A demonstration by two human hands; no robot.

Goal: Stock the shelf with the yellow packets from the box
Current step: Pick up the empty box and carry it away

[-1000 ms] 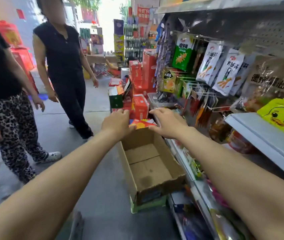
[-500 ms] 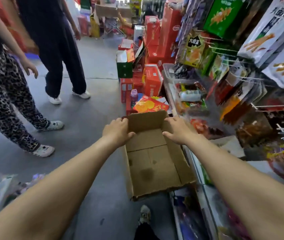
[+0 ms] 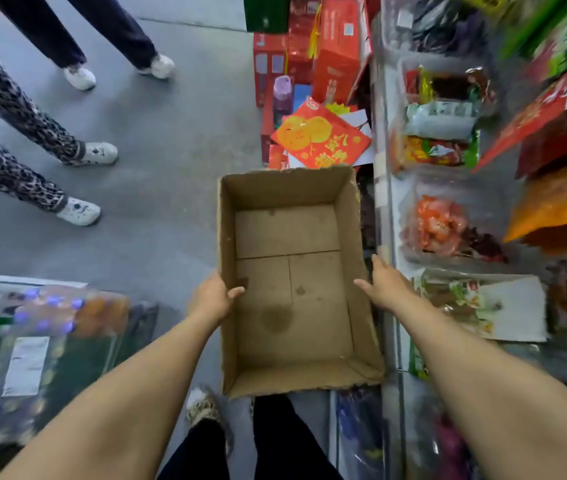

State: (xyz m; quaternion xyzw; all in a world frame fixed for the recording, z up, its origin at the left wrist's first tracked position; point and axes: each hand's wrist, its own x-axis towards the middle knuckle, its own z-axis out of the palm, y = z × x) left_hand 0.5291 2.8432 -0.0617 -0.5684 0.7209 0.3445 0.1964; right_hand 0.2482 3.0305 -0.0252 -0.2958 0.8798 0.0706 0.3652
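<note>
Two hands are seen at the box (image 3: 289,271), one on each long side wall. The left hand (image 3: 211,299) grips the left wall, thumb hooked over the rim into the interior, fingers hidden outside. The right hand (image 3: 384,285) is laid against the right wall with the thumb reaching over the rim; its fingers lie fairly straight along the outside, so contact is noted as a press rather than a firm curl.

Box position: held above the floor (image 3: 157,168), just beside the shelf (image 3: 387,209) edge on the right. Long axis runs away from the person; both hands sit about midway along it, neither clearly nearer.

Contents: none visible. No yellow packets are seen in the box, so the stocking is judged finished or nearly so, and the box is probably being moved or put aside.

Materials: plain brown corrugated card, open-topped, rectangular, rims ragged where flaps were torn off. The bottom shows flap seams and dark stains. Such a shell is judged light but prone to flexing when squeezed from the sides.

Surroundings: shelf goods are blurred glossy film bags in red, orange and green. A red carton with orange fruit print (image 3: 320,136) lies just beyond the far end of the box. Wrapped bottles (image 3: 67,310) lie at lower left.
</note>
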